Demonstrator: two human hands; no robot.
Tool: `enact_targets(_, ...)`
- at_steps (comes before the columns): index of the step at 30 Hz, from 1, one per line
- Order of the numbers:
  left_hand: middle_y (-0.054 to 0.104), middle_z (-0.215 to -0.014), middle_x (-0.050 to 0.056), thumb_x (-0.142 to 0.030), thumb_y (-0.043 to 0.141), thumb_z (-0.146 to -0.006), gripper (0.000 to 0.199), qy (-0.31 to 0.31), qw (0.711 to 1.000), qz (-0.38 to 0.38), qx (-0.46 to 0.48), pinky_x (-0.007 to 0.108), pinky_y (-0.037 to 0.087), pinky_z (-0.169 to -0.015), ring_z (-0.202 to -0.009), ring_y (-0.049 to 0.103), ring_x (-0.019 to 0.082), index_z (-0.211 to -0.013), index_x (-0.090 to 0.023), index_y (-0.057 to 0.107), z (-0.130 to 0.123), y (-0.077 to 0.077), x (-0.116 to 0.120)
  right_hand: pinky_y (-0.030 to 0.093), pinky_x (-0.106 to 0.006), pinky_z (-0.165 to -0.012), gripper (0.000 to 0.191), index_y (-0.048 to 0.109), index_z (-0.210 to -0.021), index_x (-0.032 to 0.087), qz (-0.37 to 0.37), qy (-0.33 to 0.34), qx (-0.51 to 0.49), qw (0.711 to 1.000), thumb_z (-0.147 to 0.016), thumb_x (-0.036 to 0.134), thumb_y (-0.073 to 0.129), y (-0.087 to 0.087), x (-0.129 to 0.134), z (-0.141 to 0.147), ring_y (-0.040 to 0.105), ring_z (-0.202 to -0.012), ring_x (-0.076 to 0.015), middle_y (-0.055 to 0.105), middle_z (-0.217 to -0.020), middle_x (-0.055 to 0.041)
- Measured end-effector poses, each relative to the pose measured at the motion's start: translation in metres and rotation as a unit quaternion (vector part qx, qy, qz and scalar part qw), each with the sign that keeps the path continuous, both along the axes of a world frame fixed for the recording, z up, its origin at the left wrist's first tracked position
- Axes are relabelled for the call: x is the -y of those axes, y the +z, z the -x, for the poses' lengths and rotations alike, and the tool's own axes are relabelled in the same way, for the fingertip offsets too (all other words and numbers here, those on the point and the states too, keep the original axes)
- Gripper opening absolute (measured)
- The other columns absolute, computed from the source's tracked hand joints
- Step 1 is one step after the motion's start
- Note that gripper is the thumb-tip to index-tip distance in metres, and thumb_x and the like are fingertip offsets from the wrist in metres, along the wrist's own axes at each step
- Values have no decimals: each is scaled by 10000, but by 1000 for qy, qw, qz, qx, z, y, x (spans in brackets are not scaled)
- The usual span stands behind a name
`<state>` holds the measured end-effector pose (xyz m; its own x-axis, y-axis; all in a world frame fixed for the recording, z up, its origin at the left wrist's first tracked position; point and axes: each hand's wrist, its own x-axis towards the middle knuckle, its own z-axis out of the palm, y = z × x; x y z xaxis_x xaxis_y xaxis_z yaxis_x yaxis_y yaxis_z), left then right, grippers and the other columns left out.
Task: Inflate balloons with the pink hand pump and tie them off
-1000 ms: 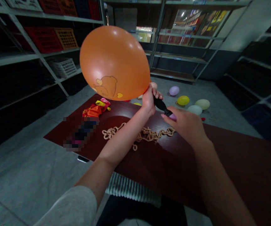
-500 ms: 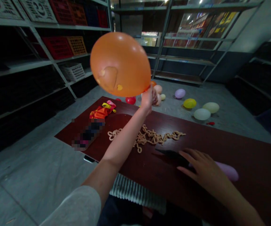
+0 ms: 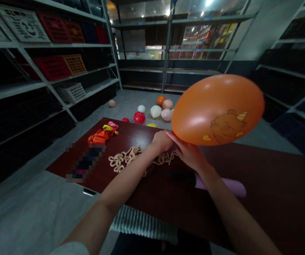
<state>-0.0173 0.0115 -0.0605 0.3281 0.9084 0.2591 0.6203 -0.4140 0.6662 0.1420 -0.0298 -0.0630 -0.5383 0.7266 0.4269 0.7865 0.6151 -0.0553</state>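
A large inflated orange balloon with a printed cartoon animal tilts up to the right above the table. My left hand is closed at its neck end; the neck itself is hidden by the fingers. My right hand meets the left one under the balloon, its fingers closed around the same end. Below the right wrist lies a balloon pump with a purple body and a black nozzle end. Behind my left forearm, twisted beige cord-like strands lie in a tangle on the table.
Uninflated balloons and a pixelated dark object lie on the left of the dark red table. Several inflated balloons rest on the floor behind it. Shelves with crates line the left side.
The orange balloon has swung right and down with my left hand. My right hand has left the pump and joined the left at the balloon's neck. The view has shifted too.
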Motion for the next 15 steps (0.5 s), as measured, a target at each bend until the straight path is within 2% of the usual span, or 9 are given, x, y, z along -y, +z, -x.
enact_targets(2,689,-814,206,-94,625,-781,60,-5,995,-15,-100,536,508,-793,-848,680,410,-736,-97,665,-1,-7,8,547,-375,-862,635,346,-1532,326,40,-14,9,999,-921,170,421,-6,4,-4,654,-1101,-224,621,-1367,-53)
enact_targets(4,703,-890,238,-120,567,-845,153,-17,984,-27,-177,566,514,-788,-872,687,426,-867,-73,710,-3,-11,14,550,-347,-788,587,383,-1512,346,57,-45,29,997,-941,217,412,-7,8,-8,686,-998,-216,680,-1274,-44)
enact_targets(10,710,-825,221,-169,498,-937,272,-45,952,-68,-295,523,551,-764,-839,711,392,-874,-68,742,-3,-11,21,513,-325,-684,485,505,-1430,357,76,-128,85,985,-952,330,430,-4,10,-13,700,-873,-234,748,-1027,-55)
enact_targets(13,711,-839,215,-218,496,-968,293,-53,941,-90,-323,480,569,-729,-809,716,366,-897,-73,740,2,-12,20,522,-356,-712,422,577,-1353,350,119,-125,71,982,-961,396,427,-8,8,-16,704,-819,-230,752,-975,-46)
enact_targets(15,712,-849,208,-247,503,-978,293,-64,931,-107,-343,450,577,-713,-811,715,353,-922,-76,733,7,-12,19,531,-372,-754,392,623,-1289,339,153,-98,28,983,-975,431,408,-11,5,-18,704,-868,-228,747,-1036,-43)
